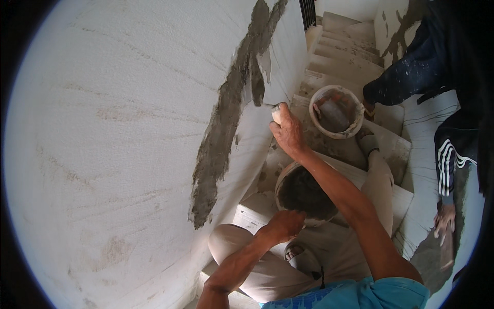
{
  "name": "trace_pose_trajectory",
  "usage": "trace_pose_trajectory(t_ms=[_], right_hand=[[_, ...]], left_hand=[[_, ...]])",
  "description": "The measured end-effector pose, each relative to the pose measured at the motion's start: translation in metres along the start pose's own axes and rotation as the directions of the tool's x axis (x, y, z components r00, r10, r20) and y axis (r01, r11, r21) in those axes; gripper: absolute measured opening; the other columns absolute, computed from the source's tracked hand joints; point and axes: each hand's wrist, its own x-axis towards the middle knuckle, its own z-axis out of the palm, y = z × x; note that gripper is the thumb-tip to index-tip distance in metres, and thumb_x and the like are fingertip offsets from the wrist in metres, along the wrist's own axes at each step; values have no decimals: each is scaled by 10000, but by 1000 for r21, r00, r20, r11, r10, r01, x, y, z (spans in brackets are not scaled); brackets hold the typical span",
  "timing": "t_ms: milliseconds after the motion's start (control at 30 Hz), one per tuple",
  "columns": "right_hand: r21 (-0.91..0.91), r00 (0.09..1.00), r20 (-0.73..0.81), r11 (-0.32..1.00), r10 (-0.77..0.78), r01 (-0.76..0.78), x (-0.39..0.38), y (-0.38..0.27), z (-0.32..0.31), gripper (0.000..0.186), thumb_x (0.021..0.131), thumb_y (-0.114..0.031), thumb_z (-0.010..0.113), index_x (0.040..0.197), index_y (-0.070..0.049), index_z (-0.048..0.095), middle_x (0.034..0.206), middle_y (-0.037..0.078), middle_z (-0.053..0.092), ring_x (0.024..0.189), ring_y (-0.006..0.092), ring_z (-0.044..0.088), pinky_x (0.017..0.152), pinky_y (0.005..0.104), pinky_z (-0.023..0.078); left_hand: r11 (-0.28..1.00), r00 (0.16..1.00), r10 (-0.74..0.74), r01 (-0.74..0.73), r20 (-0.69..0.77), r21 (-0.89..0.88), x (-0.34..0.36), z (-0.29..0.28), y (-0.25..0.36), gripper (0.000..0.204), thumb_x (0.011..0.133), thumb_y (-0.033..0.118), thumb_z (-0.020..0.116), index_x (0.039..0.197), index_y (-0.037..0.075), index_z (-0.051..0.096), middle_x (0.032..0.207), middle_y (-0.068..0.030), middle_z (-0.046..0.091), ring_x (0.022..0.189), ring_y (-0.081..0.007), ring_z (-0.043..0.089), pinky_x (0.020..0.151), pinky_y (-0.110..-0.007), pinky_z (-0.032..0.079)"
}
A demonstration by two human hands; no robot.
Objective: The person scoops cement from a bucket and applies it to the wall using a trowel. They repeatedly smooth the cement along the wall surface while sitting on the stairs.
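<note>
My right hand (288, 133) is closed around the pale handle of a trowel (276, 115); its blade is at the lower tip of a wet grey mortar patch (234, 92) on the textured white wall (128, 154). My left hand (290, 224), fingers curled, grips the near rim of a round bucket (298, 188) of dark grey mix between my legs. Above it on the steps stands a second round bucket (314, 108) with a grey, block-like object and reddish bits inside; its contents are hard to make out.
Concrete stairs (345, 56) climb toward a dark railing (309, 13) at the top. At the right, a co-worker in dark clothes (422, 62) crowds the steps; a co-worker's hand (445, 221) holds a flat tool against the mortar-smeared right wall. My bent knee (226, 242) is by the left wall.
</note>
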Motion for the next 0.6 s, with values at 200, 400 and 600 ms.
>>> trace_pose_trajectory(t_ms=[200, 400, 600], right_hand=[[33, 996, -32, 997, 78, -76, 48, 12, 0, 272, 756, -10, 557, 990, 1, 419, 764, 228, 551, 726, 458, 580, 673, 531, 444], [-31, 999, -19, 999, -34, 34, 51, 13, -1, 275, 760, -19, 593, 975, -9, 422, 766, 225, 554, 743, 439, 598, 681, 516, 473], [-4, 982, 77, 985, -171, 172, 5, 9, -17, 293, 763, -23, 618, 998, -24, 443, 814, 221, 572, 786, 431, 617, 692, 503, 494]], left_hand=[[1000, 1000, 14, -14, -8, -20, -2, -6, 2, 189, 903, 173, 578, 1010, 20, 552, 922, -186, 653, 888, -395, 648, 723, -498, 515], [1000, 1000, 4, -4, 9, -10, 0, -5, 4, 191, 912, 173, 553, 1022, 17, 545, 935, -195, 652, 900, -399, 646, 743, -497, 519], [1000, 1000, 7, -7, -19, -4, -1, 2, 0, 181, 913, 161, 541, 1025, 19, 544, 949, -204, 656, 914, -401, 645, 750, -499, 518]])
